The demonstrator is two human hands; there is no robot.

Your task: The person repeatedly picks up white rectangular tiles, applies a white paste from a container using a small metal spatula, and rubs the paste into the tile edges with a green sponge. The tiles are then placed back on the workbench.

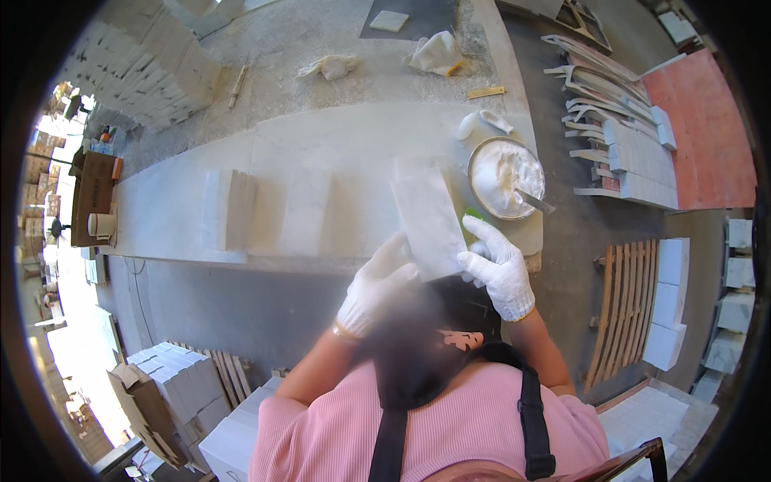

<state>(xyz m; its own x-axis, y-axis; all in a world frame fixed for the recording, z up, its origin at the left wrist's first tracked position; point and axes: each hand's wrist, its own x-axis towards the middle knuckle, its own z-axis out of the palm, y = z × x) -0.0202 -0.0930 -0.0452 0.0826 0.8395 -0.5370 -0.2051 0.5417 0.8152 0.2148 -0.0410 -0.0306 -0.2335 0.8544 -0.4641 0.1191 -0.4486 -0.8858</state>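
Note:
A pale, grey-veined marble tile is tilted at the near edge of the bench in front of me. My left hand, in a white knit glove, is closed on its lower left edge; haze blurs part of that hand. The gloved right hand grips the lower right edge, with thumb and index finger against the tile. A small green piece shows by the right index fingertip; whether it is held, I cannot tell. Just beyond stands a round bowl of white paste, with a metal-bladed tool stuck in it.
Stacked tiles and another block stand left on the pale slab. Crumpled gloves and a yellow strip lie at the back. On the right are a wooden pallet and white blocks.

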